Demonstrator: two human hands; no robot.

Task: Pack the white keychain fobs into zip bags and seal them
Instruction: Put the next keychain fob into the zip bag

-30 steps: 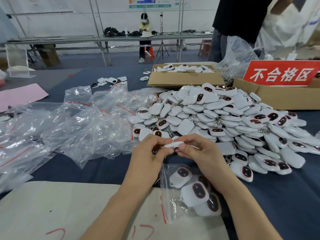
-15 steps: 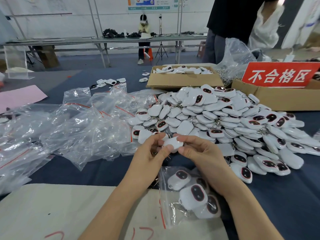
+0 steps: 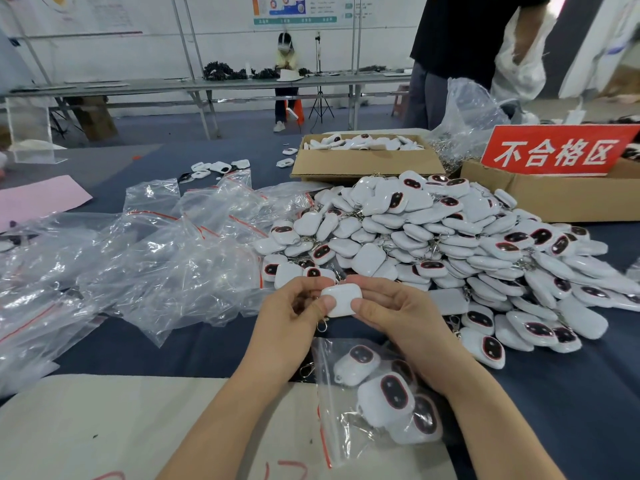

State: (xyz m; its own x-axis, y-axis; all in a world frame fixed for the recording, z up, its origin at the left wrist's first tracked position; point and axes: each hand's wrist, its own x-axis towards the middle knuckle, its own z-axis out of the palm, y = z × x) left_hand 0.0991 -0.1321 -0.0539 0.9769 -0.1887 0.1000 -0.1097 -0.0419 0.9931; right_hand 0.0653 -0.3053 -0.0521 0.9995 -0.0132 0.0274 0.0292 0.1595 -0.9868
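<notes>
My left hand (image 3: 298, 315) and my right hand (image 3: 398, 313) both grip one white keychain fob (image 3: 341, 299), its plain back towards me and its metal clasp hanging below. Under my right wrist lies a clear zip bag (image 3: 334, 414) with a red strip, holding several fobs face up. A large heap of white fobs (image 3: 450, 244) covers the dark blue table to the right. A pile of empty zip bags (image 3: 145, 265) lies to the left.
A cardboard box of fobs (image 3: 367, 161) stands behind the heap. At right is a second box (image 3: 554, 199) with a red sign (image 3: 557, 150). A person in black (image 3: 460, 53) stands behind. A beige sheet (image 3: 104, 427) covers the near edge; a pink sheet (image 3: 38, 199) lies far left.
The fob between my fingers has been turned from edge-on to show its flat white back. Both hands stay over the zip bag.
</notes>
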